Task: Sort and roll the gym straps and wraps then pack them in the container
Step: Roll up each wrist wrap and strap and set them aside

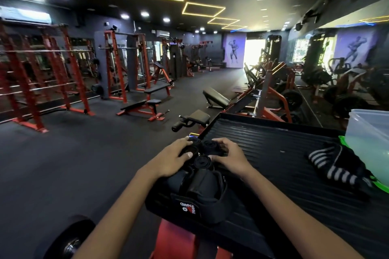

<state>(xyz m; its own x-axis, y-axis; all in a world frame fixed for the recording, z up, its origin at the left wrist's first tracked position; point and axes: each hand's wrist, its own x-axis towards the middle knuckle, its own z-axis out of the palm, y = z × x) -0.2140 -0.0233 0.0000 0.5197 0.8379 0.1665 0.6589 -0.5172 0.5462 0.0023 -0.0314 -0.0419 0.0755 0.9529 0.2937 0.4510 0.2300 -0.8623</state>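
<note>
At about 6 o'clock, close to the person, lies a big black padded wrap (189, 200) with a red and white label; it sits at the near left corner of the black ribbed platform (273, 145). Just past it, three little black rolled straps (203, 153) huddle together; the left hand (175, 159) curls round them from the left, and the right hand (228, 156) presses in from the right, fingers bent on them. The rolls sit near the edge; I think a loose squeeze could let one pop out, unroll, or drop to the floor. At 3 o'clock lie striped wraps (334, 165), black and grey; I cannot count them. Behind them stands one clear plastic container (366, 130) on a green lid (379, 183).
</note>
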